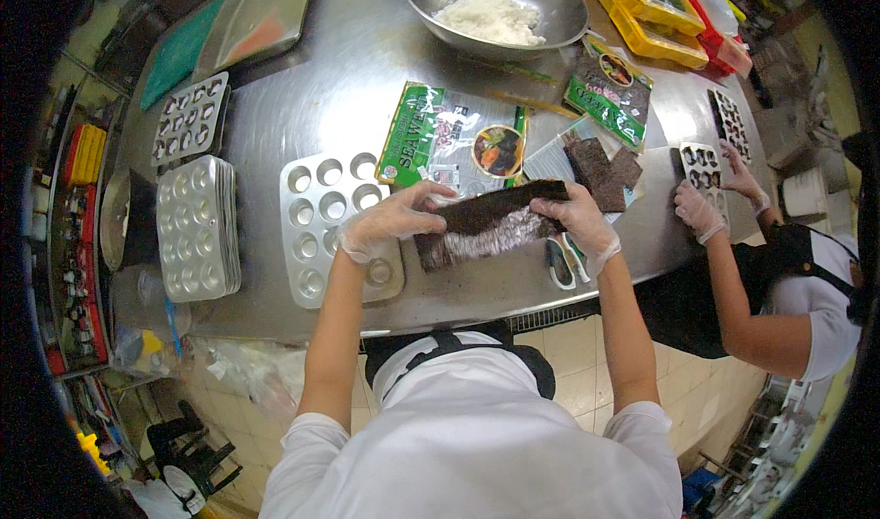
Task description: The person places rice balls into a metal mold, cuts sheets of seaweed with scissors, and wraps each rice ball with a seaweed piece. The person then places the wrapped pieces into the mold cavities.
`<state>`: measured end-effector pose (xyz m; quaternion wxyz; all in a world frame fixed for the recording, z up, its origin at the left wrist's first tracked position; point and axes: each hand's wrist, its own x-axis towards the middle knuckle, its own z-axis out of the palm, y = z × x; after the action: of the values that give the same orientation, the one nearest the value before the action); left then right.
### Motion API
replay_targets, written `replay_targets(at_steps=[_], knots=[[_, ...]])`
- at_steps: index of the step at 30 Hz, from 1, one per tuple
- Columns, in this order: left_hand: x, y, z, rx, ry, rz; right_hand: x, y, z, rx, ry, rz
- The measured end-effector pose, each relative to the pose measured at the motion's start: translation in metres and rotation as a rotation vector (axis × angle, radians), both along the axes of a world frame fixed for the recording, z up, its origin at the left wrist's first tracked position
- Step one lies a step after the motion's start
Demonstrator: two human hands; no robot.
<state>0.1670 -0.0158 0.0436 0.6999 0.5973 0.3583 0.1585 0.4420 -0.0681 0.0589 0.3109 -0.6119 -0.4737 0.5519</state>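
Observation:
Between my gloved hands stretches a dark seaweed sheet (486, 224), shiny along its lower part and held above the near edge of the steel table. My left hand (396, 220) pinches its left end, and my right hand (581, 225) grips the right end, thumb in front. Just beyond lies a green and clear seaweed packet (458, 134). Cut seaweed pieces (600, 171) rest past my right hand. White-handled scissors (566, 264) lie beside my right wrist, partly covered by it. An aluminium muffin tin (302, 241) sits by my left hand, which covers part of it.
A steel bowl of white rice (490, 20) stands at the back, near a second seaweed packet (610, 93) and yellow crates (642, 15). Stacked muffin tins (197, 230) stand left. On the right, a gloved co-worker (724, 185) handles a filled muffin tin (701, 166).

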Motion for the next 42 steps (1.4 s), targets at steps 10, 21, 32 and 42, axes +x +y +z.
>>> replay_targets(at_steps=[10,21,32,42], knots=[[0.04,-0.027,0.001,-0.263,-0.159,0.053,-0.018,0.007,0.021,-0.116,0.192,0.003],[0.059,-0.036,-0.003,-0.406,-0.425,0.216,-0.052,-0.024,-0.024,0.31,0.134,-0.236],[0.05,-0.046,0.003,-0.22,-0.424,0.143,-0.042,-0.032,0.01,0.618,-0.212,0.22],[0.046,-0.043,0.015,-0.349,-0.585,0.132,-0.042,-0.038,0.009,0.792,-0.264,0.142]])
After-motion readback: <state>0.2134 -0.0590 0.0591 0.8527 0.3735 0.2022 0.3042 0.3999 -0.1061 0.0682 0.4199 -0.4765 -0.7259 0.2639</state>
